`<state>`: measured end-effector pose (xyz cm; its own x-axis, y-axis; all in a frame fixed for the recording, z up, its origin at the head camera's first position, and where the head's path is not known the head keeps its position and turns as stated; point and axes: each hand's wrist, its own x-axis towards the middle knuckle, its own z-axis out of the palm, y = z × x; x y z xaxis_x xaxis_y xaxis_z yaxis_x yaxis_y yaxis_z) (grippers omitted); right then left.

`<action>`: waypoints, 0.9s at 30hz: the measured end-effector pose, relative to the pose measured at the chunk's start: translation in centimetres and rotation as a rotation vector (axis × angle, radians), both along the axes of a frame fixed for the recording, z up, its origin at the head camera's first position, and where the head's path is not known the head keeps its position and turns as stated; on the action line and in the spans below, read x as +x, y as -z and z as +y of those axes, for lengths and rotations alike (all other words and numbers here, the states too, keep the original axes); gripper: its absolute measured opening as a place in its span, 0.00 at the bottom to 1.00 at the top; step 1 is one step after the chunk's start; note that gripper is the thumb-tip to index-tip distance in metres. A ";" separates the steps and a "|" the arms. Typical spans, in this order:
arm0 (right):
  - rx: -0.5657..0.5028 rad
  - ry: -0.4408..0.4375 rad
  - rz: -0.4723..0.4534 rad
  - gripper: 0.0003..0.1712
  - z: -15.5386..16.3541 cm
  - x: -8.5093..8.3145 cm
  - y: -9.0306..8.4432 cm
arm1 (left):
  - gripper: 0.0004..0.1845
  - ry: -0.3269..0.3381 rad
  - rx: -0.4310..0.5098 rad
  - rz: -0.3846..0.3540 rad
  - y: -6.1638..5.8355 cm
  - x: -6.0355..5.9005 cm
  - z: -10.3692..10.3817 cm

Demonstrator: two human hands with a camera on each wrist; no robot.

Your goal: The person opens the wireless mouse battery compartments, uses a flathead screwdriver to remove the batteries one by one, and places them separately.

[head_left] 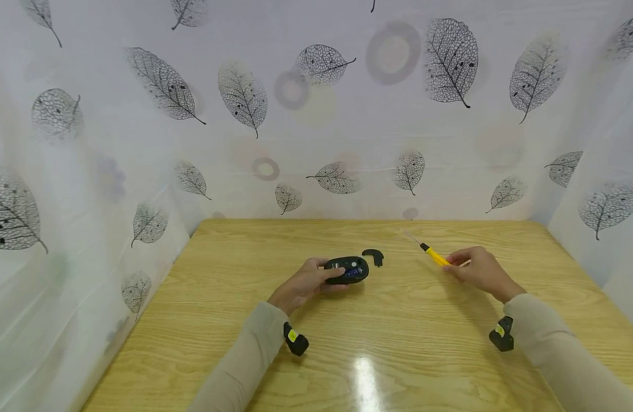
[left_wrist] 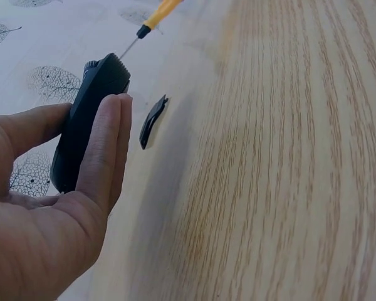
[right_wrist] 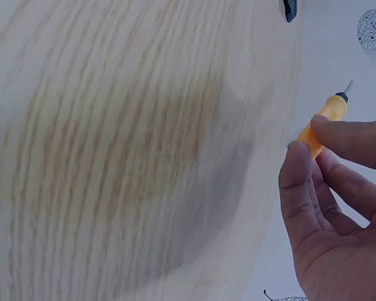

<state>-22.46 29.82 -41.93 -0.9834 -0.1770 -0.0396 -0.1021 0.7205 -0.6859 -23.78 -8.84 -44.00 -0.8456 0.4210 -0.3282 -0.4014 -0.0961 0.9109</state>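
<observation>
A black computer mouse [head_left: 355, 264] is gripped in my left hand [head_left: 305, 285], its underside turned up and the battery compartment uncovered. Inside that compartment a blue battery [head_left: 353, 273] shows. In the left wrist view the thumb lies on one side of the mouse [left_wrist: 81, 128] and the fingers on the other. My right hand [head_left: 478, 272] pinches a screwdriver [head_left: 435, 254] by its yellow handle, the thin shaft pointing away to the upper left. Between the hands, nearer the mouse, a black battery cover [head_left: 375, 256] lies on the table.
The wooden table [head_left: 388, 332] reaches back to a white curtain [head_left: 347, 126] printed with dark leaves, which also hangs along both sides. A small black device [head_left: 296, 339] sits at the left wrist, another device [head_left: 502, 333] at the right.
</observation>
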 end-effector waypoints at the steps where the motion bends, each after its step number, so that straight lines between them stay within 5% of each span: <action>1: -0.001 0.004 -0.004 0.22 0.1 0.0 0.0 | 0.31 -0.001 0.001 0.000 0.0 0.0 0.0; 13: -0.046 0.093 -0.101 0.20 0.9 0.2 0.2 | 0.31 0.003 -0.011 0.008 -0.2 0.2 0.0; 27: 0.002 0.176 -0.112 0.21 1.6 0.7 0.7 | 0.30 -0.001 -0.025 0.001 -0.4 0.4 0.1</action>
